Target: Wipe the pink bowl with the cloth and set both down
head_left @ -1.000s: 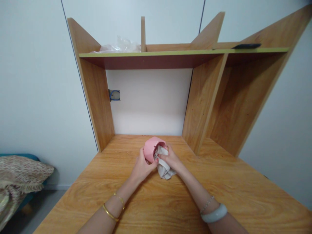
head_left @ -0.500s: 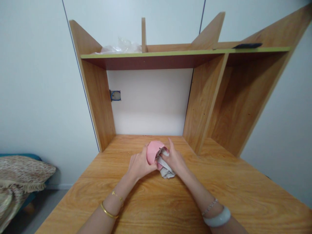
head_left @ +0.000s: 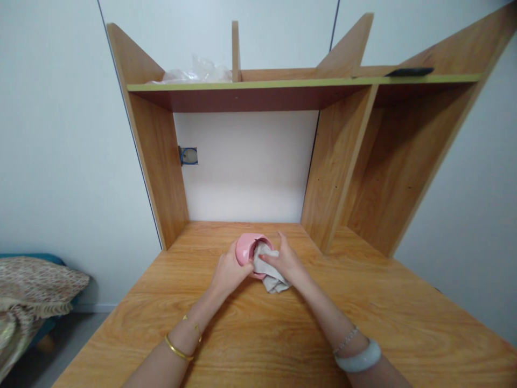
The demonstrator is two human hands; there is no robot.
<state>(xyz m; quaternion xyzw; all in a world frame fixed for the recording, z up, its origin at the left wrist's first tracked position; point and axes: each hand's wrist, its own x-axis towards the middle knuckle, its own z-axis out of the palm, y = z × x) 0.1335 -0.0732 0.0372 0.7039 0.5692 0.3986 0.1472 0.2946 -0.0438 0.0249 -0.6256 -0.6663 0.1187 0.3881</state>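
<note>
A small pink cup (head_left: 244, 249) is tilted on its side just above the wooden desk (head_left: 262, 334), its mouth turned to the right. My left hand (head_left: 228, 274) is wrapped round its lower side. My right hand (head_left: 283, 261) pinches a crumpled grey-white cloth (head_left: 271, 276). One end of the cloth is pushed into the cup's mouth, and the rest hangs down onto the desk.
The desk has a hutch: an upper shelf (head_left: 283, 83) with upright dividers and a side panel (head_left: 327, 167) right of the hands. A clear plastic bag (head_left: 197, 71) and a dark flat object (head_left: 407, 71) lie on the shelf. A patterned blanket (head_left: 32, 280) lies at lower left.
The cup has turned a little in my left hand while my right hand shifted the cloth inside its mouth. The view has moved slightly.
</note>
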